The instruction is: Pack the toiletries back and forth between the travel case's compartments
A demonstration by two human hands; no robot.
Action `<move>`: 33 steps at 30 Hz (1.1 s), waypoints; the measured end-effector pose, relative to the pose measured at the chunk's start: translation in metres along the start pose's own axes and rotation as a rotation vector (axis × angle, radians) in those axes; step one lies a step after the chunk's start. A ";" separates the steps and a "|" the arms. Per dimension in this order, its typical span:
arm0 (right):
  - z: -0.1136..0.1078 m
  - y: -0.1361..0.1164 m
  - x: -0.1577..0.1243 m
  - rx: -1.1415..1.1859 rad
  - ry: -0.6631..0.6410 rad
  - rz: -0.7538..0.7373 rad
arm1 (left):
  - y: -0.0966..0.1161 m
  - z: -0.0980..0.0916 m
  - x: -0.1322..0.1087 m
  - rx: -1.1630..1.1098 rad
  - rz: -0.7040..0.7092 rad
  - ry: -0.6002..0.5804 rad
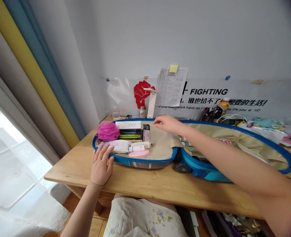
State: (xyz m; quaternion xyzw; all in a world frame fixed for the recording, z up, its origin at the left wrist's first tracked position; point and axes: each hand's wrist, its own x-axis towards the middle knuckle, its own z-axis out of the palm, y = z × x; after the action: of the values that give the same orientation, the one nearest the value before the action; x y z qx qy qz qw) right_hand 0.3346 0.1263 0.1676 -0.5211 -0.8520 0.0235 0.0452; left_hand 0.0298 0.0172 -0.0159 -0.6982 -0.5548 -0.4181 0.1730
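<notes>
Two open empty hands: left hand [100,166] on wooden desk [145,184], right hand [167,124] over blue suitcase [145,161].

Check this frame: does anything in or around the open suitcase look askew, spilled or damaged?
Nothing stands out. The toiletries lie tidily in the suitcase; left hand rests on its rim, right hand hovers over the lining. The desk's right end is cluttered, nothing spilled.

A home bedroom or study corner is showing here: a light wooden desk [145,184] is standing against a white wall, with yellow, blue and grey curtains [29,82] hanging at nine o'clock beside a sheer-covered window. A motivational red-fist wall sticker [141,93] and taped paper schedule [171,86] are sitting at twelve o'clock.
</notes>
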 end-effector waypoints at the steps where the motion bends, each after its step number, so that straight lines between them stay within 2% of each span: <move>1: -0.007 0.020 -0.001 -0.020 -0.006 0.052 | 0.000 0.000 0.000 -0.002 -0.004 -0.002; 4: -0.008 0.078 -0.013 -0.091 -0.108 0.182 | 0.001 0.000 0.000 -0.009 -0.012 -0.006; 7: 0.014 0.122 -0.031 -0.164 -0.191 0.277 | 0.001 0.000 0.000 -0.010 -0.019 -0.009; 10: 0.035 0.149 -0.044 -0.216 -0.208 0.326 | 0.002 0.000 0.001 -0.005 -0.007 0.003; 14: 0.047 0.167 -0.047 -0.240 -0.237 0.345 | 0.002 -0.001 0.001 0.005 0.009 0.015; 18: 0.051 0.173 -0.045 -0.261 -0.258 0.358 | 0.002 -0.001 0.000 0.004 -0.001 0.009; 23: 0.047 0.167 -0.047 -0.264 -0.267 0.331 | 0.002 0.000 0.001 0.001 -0.007 0.007; 26: 0.031 0.162 -0.051 -0.259 -0.260 0.320 | 0.003 -0.001 0.001 0.005 -0.003 0.013; 29: 0.003 0.152 -0.054 -0.252 -0.199 0.331 | 0.002 0.000 0.001 0.007 0.010 0.019; 33: -0.023 0.110 -0.047 -0.208 -0.083 0.253 | 0.001 0.001 0.001 0.008 0.012 0.017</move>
State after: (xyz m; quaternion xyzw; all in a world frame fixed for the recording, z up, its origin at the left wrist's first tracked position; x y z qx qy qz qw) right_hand 0.4556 0.1345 0.1781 -0.6245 -0.7787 -0.0379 -0.0477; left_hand 0.0307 0.0177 -0.0156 -0.6970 -0.5509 -0.4209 0.1830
